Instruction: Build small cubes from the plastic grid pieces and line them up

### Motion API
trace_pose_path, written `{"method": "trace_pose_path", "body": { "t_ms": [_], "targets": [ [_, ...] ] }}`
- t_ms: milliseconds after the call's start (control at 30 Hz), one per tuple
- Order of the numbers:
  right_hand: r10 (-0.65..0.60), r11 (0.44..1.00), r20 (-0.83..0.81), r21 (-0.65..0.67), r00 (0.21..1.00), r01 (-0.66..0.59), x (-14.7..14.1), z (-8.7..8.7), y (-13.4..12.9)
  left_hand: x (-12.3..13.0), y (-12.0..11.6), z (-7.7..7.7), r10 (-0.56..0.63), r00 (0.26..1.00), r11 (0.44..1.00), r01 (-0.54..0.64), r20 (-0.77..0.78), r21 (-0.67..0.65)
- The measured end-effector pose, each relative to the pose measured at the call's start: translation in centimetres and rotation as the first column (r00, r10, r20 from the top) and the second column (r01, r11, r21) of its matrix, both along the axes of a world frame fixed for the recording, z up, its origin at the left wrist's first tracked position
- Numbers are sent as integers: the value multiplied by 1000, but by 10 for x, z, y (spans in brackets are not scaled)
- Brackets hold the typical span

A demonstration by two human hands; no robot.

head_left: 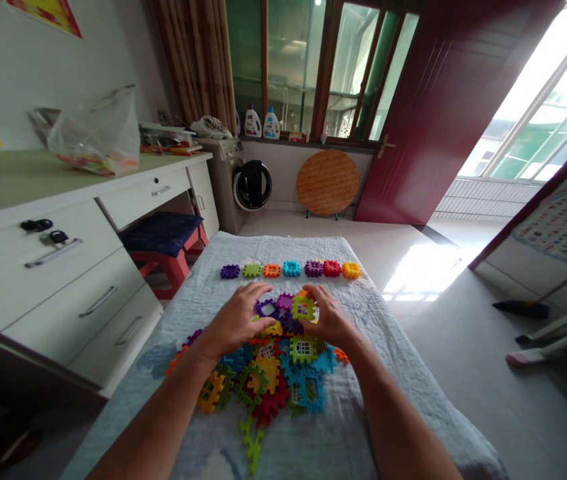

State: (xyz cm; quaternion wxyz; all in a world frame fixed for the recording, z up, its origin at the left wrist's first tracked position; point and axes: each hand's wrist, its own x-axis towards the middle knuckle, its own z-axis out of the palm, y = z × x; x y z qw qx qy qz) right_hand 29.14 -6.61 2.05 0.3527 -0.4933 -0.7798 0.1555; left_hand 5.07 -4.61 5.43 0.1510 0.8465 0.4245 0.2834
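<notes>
My left hand (241, 319) curves around a dark purple toothed plastic building tile (260, 311), its fingers above and its thumb below. Opposite it, my right hand (329, 317) grips a yellow-green window tile (303, 308) between fingers and thumb. A magenta tile (285, 302) shows between the two hands. Below them spreads a loose pile of interlocking tiles, among them a yellow-green arched window tile (304, 349), an orange-yellow tile (266, 372), a blue tile (312, 393) and a red tile (270, 403). My palms hide part of the pile.
Across the far part of the cloth-covered surface (393, 407) runs a row of several assembled blocks, from a purple block (230, 271) to a yellow block (351, 270). A white drawer desk (83, 280) and a stool (163, 235) stand at the left.
</notes>
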Motion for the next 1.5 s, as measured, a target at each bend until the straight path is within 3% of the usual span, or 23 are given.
{"method": "trace_pose_path", "body": {
  "t_ms": [100,200,600,700,800,933,1033,1133,1367,1500],
  "targets": [
    [71,997,-13,27,997,-70,-13,-2,-3,19,2,4,-122,986,992,117,-114,-49],
    [110,993,-7,35,994,-110,-19,-4,-5,25,4,4,-175,963,982,156,-206,-105],
    [146,989,-29,29,989,-145,-21,6,-11,28,-3,8,-114,933,991,81,-341,-109],
    [50,997,-97,61,994,-44,-12,3,-5,8,10,11,-50,941,997,29,-335,-67],
    [-93,990,-196,90,976,112,0,-6,5,-36,34,6,107,955,990,-129,-278,-59],
    [-205,974,-228,48,952,221,12,-21,18,-101,73,-18,256,920,949,-297,-298,-102],
    [-249,966,-210,10,945,257,15,-27,22,-130,93,-38,269,905,932,-331,-331,-149],
    [-280,959,-185,2,942,285,16,-27,22,-139,102,-44,196,902,931,-294,-384,-216],
    [-340,939,-165,-12,926,343,26,-27,25,-126,107,-24,96,863,935,-249,-495,-252],
    [-359,932,-163,-15,919,361,32,-31,28,-118,109,-21,67,856,934,-235,-513,-270]
  ]
}}
